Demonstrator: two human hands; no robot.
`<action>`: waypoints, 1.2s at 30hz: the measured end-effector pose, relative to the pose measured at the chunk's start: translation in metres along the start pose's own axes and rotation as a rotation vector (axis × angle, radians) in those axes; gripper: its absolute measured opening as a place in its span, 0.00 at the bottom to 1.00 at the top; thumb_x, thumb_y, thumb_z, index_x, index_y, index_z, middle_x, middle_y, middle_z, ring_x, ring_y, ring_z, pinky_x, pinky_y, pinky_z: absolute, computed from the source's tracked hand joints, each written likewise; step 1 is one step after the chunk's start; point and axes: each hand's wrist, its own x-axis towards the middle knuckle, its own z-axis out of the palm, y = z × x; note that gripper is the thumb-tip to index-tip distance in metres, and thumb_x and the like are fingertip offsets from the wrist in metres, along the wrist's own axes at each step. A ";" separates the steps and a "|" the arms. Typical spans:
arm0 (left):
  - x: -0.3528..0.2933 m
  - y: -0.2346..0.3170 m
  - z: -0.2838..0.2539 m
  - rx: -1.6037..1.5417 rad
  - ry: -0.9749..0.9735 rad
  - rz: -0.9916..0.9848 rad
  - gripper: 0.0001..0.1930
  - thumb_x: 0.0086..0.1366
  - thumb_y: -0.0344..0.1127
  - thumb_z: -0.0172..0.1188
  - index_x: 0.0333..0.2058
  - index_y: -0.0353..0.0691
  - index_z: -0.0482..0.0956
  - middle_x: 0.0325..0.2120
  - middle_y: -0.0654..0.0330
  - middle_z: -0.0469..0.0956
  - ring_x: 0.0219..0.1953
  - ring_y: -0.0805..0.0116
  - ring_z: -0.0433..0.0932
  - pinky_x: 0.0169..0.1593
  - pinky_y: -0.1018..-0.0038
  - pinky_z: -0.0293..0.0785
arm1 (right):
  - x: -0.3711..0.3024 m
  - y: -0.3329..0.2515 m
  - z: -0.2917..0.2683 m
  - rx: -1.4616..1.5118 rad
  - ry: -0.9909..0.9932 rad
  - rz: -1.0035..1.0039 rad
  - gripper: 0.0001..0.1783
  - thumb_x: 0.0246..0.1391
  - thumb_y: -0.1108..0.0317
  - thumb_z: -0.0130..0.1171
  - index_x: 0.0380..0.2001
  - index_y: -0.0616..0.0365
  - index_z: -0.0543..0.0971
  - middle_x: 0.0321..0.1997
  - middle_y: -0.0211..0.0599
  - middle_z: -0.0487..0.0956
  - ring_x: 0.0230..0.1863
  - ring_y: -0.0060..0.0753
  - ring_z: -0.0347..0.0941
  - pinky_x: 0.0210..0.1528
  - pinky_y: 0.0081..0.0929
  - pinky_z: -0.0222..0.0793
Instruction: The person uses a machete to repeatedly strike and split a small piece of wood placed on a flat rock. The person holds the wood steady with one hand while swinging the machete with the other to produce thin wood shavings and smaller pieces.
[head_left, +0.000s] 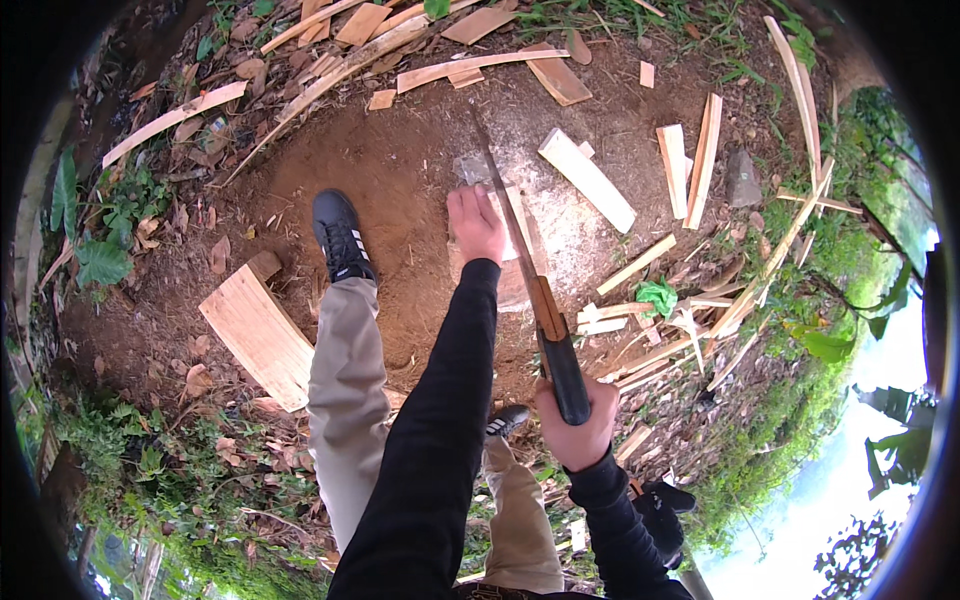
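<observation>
The right hand (578, 430) clenches the dark handle of a long machete (525, 270). The left hand (475, 222) grips a pale wood strip (520, 222) standing on bare earth, blade alongside it.

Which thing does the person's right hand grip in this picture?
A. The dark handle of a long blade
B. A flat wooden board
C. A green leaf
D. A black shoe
A: the right hand is closed round the dark handle of the long blade, which reaches up past the left hand.
</observation>
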 end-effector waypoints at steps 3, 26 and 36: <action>0.006 -0.005 -0.007 0.014 -0.007 -0.003 0.11 0.71 0.33 0.46 0.31 0.33 0.74 0.30 0.47 0.69 0.35 0.46 0.70 0.40 0.57 0.67 | 0.001 -0.005 0.009 -0.009 0.054 -0.075 0.05 0.42 0.71 0.63 0.20 0.60 0.79 0.12 0.37 0.73 0.14 0.36 0.73 0.23 0.28 0.67; -0.012 -0.001 0.001 0.537 -0.054 -0.528 0.21 0.71 0.43 0.38 0.34 0.37 0.78 0.35 0.54 0.77 0.42 0.50 0.72 0.48 0.55 0.62 | 0.009 0.001 0.016 -0.071 -0.068 -0.104 0.10 0.45 0.71 0.64 0.17 0.60 0.73 0.11 0.39 0.70 0.12 0.37 0.71 0.19 0.29 0.64; -0.008 -0.005 0.005 0.565 -0.016 -0.459 0.21 0.70 0.44 0.39 0.37 0.40 0.80 0.36 0.54 0.81 0.43 0.53 0.76 0.49 0.57 0.64 | 0.022 0.017 0.007 0.059 -0.142 0.002 0.16 0.49 0.67 0.68 0.17 0.59 0.72 0.10 0.37 0.68 0.10 0.34 0.66 0.16 0.30 0.59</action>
